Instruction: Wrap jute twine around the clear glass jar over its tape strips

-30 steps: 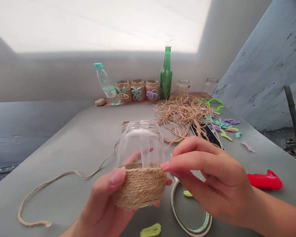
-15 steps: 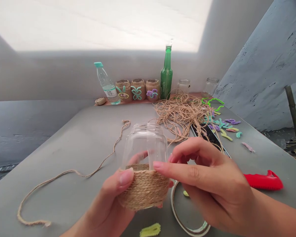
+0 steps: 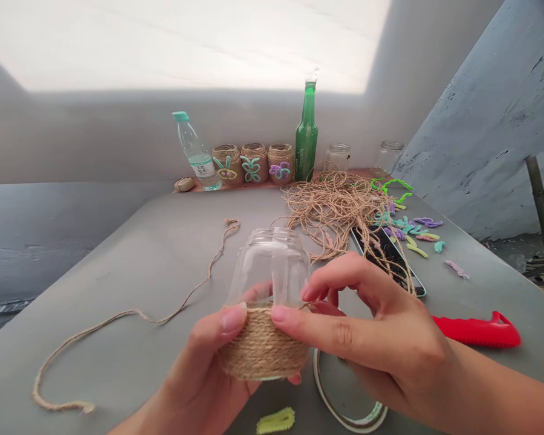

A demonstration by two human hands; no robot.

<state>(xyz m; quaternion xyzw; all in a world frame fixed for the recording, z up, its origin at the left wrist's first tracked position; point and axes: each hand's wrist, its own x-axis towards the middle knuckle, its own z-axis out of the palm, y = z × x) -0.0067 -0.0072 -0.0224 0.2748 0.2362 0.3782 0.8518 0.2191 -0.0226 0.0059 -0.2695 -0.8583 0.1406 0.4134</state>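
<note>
Both my hands hold an upturned glass jar (image 3: 269, 266), its lower part wrapped in tight coils of jute twine (image 3: 263, 347). A strip of clear tape (image 3: 284, 260) runs up the bare glass. My left hand (image 3: 208, 356) cradles the wrapped part from below, its thumb on the top coil. My right hand (image 3: 372, 326) presses its thumb along the coils, and its fingertips reach the jar's right side. A loose twine strand (image 3: 118, 320) curves across the table, and where it joins the jar is hidden.
A tangled twine heap (image 3: 330, 211) lies on a grey table (image 3: 131, 254), beside a phone (image 3: 385, 257) and scattered pipe-cleaner pieces (image 3: 410, 229). A tape roll (image 3: 340, 393) and red tool (image 3: 480, 331) lie near my right hand. Decorated jars (image 3: 252, 164) and bottles stand along the back.
The jar has shifted right and turned a little, carrying the tape strip rightward. My right hand has slid left across the coils, uncovering more of the phone.
</note>
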